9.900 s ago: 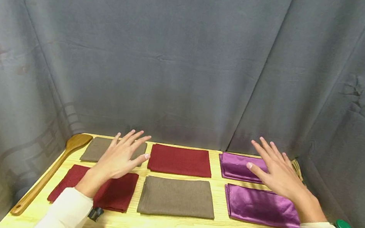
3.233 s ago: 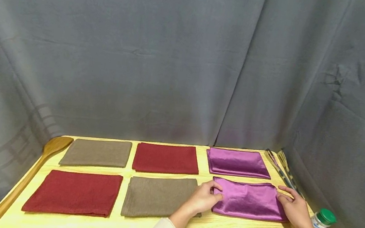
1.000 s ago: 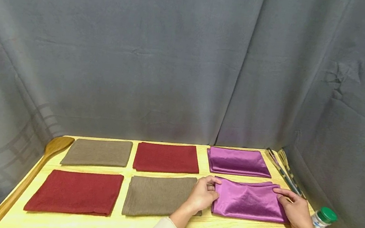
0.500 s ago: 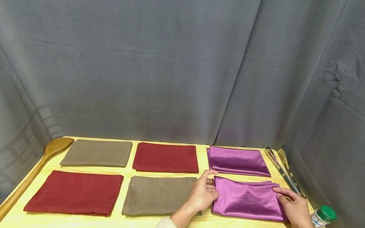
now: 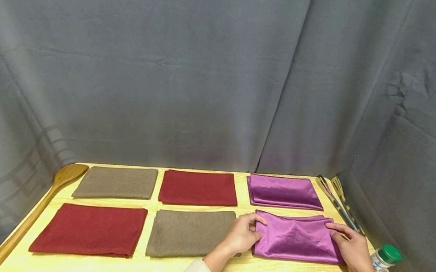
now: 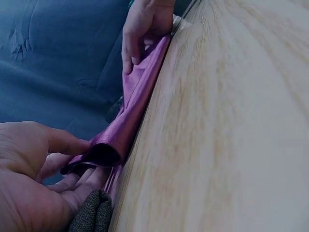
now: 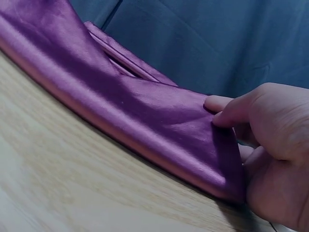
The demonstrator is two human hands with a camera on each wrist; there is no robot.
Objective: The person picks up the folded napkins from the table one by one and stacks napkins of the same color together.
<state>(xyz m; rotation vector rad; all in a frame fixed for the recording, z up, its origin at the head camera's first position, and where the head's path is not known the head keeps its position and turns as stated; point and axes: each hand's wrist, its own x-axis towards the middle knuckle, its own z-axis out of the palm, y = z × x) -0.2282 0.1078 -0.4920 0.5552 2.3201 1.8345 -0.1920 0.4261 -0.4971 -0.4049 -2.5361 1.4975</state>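
A shiny purple folded cloth (image 5: pixel 295 237) lies at the front right of the table, its far edge slightly raised and its middle puffed up. At its left edge my left hand (image 5: pixel 242 233) pinches the layers; in the left wrist view some fingers (image 6: pixel 89 181) reach beneath the fold, which gapes open. My right hand (image 5: pixel 352 252) grips the right edge, with fingertips on top in the right wrist view and other fingers partly hidden behind the cloth. Just behind lies a second purple folded cloth (image 5: pixel 285 192), untouched.
Left of the hands lie a front grey-brown cloth (image 5: pixel 189 234), a front red cloth (image 5: pixel 92 230), a back red cloth (image 5: pixel 199 188) and a back grey-brown cloth (image 5: pixel 117 182). A long wooden spoon (image 5: pixel 36 210) borders the left. Slotted utensils (image 5: pixel 340 202) and a green-lidded jar (image 5: pixel 387 257) stand right.
Both hands came down from hovering over the cloths to the front purple cloth. Half a second ago the left index finger was lifted off; now it is back on the cloth's edge.
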